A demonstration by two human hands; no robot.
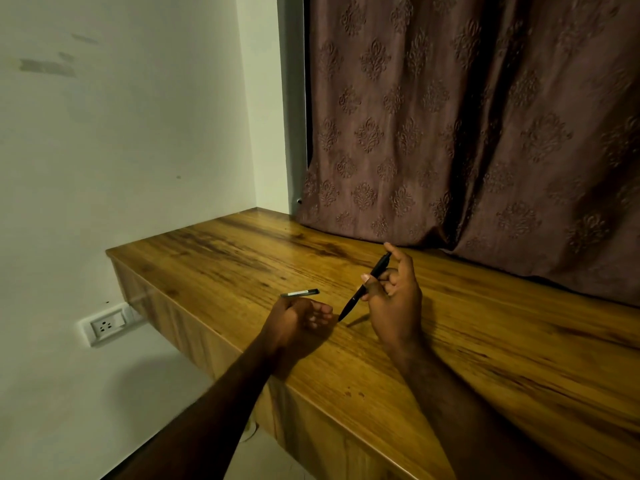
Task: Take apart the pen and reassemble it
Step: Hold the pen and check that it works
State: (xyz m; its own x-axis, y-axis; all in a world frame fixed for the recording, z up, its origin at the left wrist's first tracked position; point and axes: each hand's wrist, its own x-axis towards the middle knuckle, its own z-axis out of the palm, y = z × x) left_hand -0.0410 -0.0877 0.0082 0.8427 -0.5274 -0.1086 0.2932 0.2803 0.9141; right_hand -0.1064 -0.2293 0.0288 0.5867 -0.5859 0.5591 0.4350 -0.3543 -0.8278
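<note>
gripping black pen [365,287], right hand [394,299] raised.

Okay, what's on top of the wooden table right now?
On the wooden table lies one small silver-and-dark pen part. The right hand holds the black pen, tip near the surface. The left hand hides the wood under it.

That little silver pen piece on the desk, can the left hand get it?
Probably yes. The silver pen piece lies bare on the wooden desk just beyond the left hand, whose fingers look empty, with nothing between them.
</note>
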